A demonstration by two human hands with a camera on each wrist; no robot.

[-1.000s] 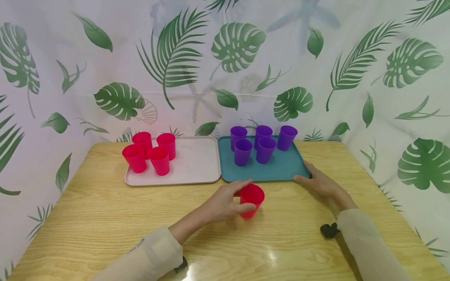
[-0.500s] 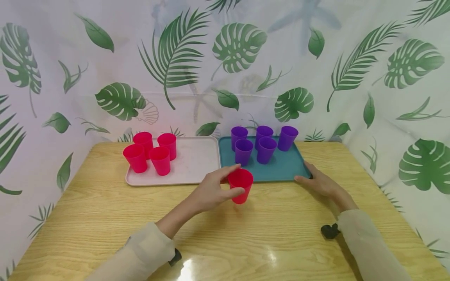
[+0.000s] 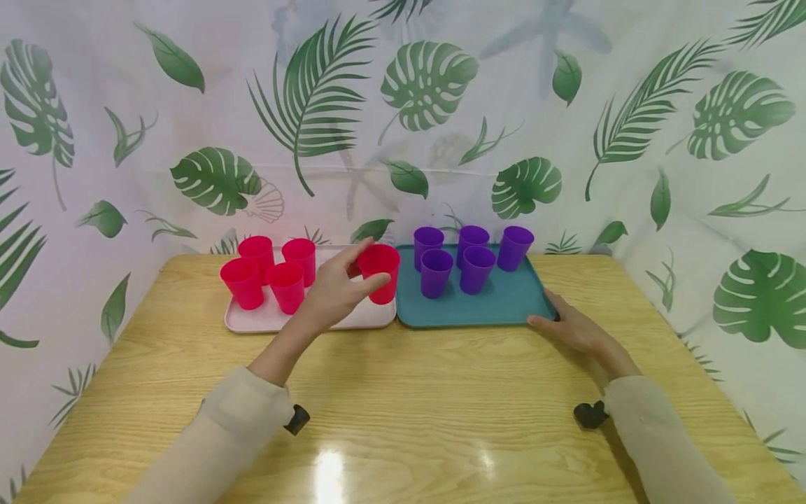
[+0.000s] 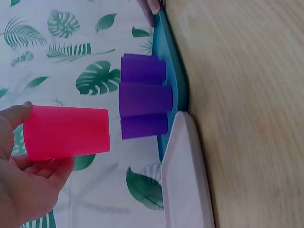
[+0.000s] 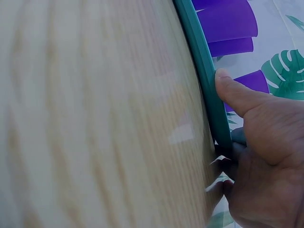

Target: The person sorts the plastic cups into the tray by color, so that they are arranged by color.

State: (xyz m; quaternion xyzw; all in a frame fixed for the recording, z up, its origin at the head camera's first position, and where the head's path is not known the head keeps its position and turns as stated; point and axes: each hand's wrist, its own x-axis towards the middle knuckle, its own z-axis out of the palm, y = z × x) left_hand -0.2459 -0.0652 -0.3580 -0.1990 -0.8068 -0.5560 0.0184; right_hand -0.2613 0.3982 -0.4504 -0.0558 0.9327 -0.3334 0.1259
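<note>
A red plastic cup is in my left hand, upright, thumb on the near side and fingers round the back. It overlaps the right end of the white tray in the head view. In the left wrist view the red cup is in the air, apart from the white tray's rim. My right hand grips the front right corner of the teal tray. The right wrist view has the thumb against that tray's edge, with the other fingers partly hidden.
Several red cups stand at the white tray's left end. Several purple cups stand toward the back of the teal tray. The trays sit side by side on a wooden table, against a leaf-print cloth.
My left hand has lifted the red cup from the table in front of the teal tray and carried it left and away from me to the white tray. The right hand stays put.
</note>
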